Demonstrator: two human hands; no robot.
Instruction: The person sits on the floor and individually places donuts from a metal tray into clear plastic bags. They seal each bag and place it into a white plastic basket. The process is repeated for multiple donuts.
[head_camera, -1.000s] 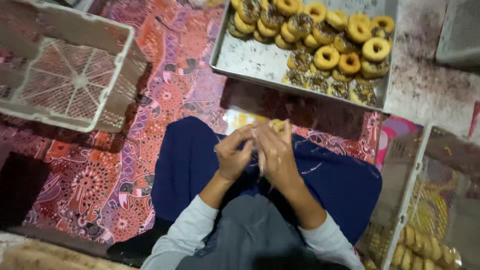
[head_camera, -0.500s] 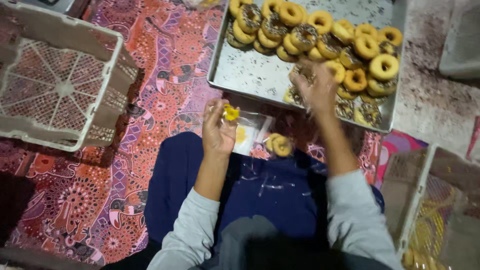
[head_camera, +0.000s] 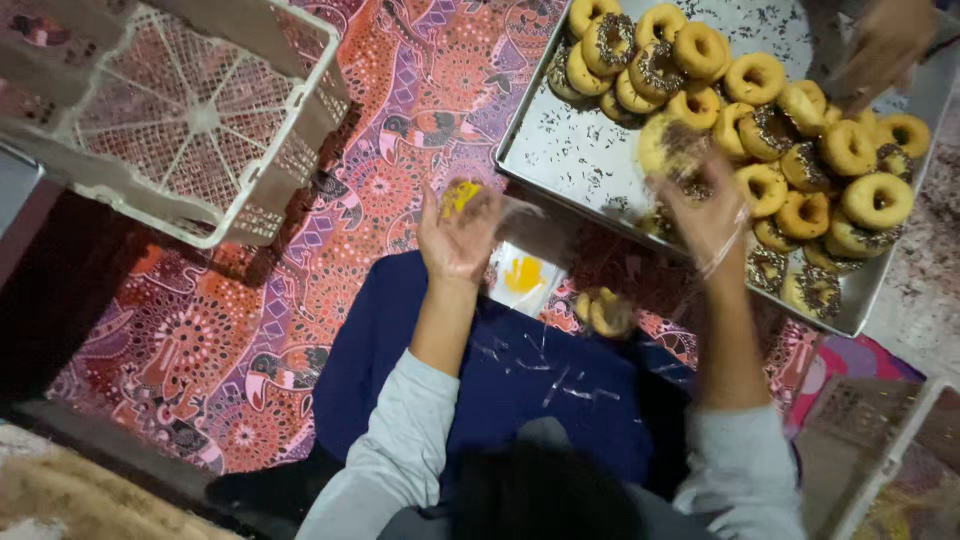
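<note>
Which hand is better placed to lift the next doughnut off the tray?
Right, probably. The right hand is over the metal tray, on a doughnut. The left hand is off the tray, holding a clear bag.

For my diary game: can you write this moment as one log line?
left hand: holds yellow bit | right hand: lifts donut over tray | crate: left

left hand (head_camera: 458, 232) centre frame, grip on clear bag (head_camera: 520, 225) | right hand (head_camera: 705, 205) lifted doughnut (head_camera: 672, 148) over metal tray (head_camera: 580, 150), upper right | white crate (head_camera: 190, 120) upper left
</note>
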